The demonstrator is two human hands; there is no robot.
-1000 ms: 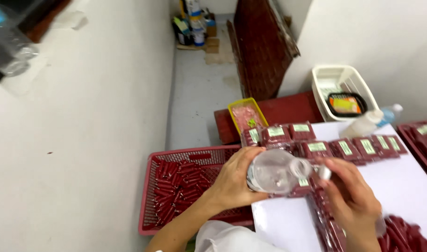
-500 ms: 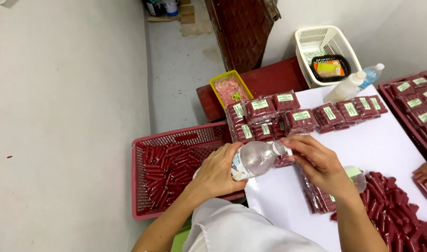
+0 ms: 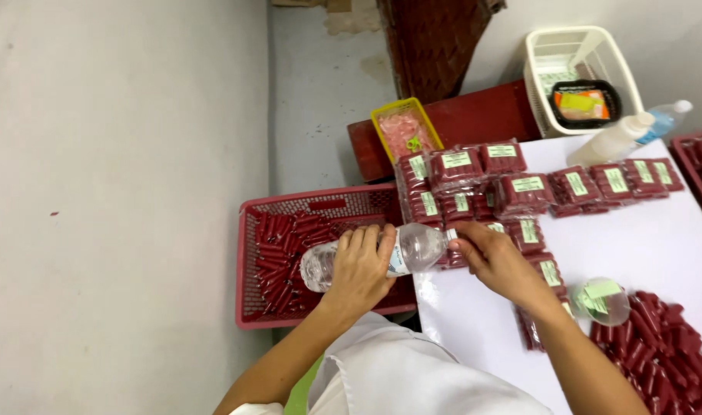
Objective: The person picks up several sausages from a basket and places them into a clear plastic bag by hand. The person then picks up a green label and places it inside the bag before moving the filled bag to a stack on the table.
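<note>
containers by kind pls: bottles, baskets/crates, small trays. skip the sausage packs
Bottles: 3, the clear bottle in both hands, white squeeze bottle, blue-tinted bottle
Baskets/crates: 3, red crate, white basket, red crate edge
Small trays: 2, yellow tray, black tray
Total: 8

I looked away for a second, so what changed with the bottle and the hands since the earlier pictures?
The clear plastic water bottle came down from in front of the camera and now lies level over the red plastic crate. The left hand still grips its body, the right hand its cap. The red labelled packets stayed put.
</note>
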